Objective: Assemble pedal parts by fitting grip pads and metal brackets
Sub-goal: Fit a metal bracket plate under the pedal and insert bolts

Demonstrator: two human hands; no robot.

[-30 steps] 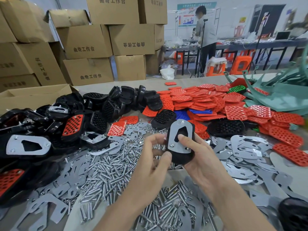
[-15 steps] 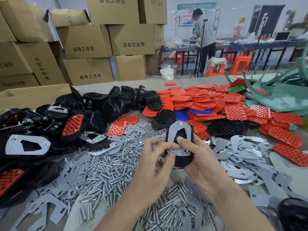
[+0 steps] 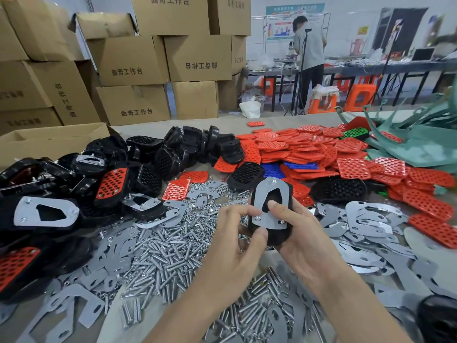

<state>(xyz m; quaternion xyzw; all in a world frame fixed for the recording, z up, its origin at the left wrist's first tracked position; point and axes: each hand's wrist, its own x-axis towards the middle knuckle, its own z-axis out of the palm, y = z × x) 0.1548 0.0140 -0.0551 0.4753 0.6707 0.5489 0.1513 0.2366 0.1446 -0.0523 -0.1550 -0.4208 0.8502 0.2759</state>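
A black pedal body [image 3: 277, 237] with a silver metal bracket [image 3: 278, 191] on its upper face is held upright above the table. My right hand [image 3: 301, 236] grips it from the right and below, thumb pressed on the bracket's middle. My left hand [image 3: 237, 233] pinches at a small fastener at the bracket's lower left corner, thumb against the pedal's left edge. Fasteners show at the bracket's top and lower right corners. The pedal's underside is hidden.
Loose screws and nuts [image 3: 170, 253] cover the table under my hands. Flat metal brackets [image 3: 366, 219] lie right and left. Black pedal bodies [image 3: 103, 174] pile at left, red grip pads [image 3: 309, 149] at back right, cardboard boxes [image 3: 128, 60] behind. A person stands far back.
The pedal has tilted slightly and stayed in my right hand. My left fingers moved from the pedal's left edge onto the bracket's lower left corner.
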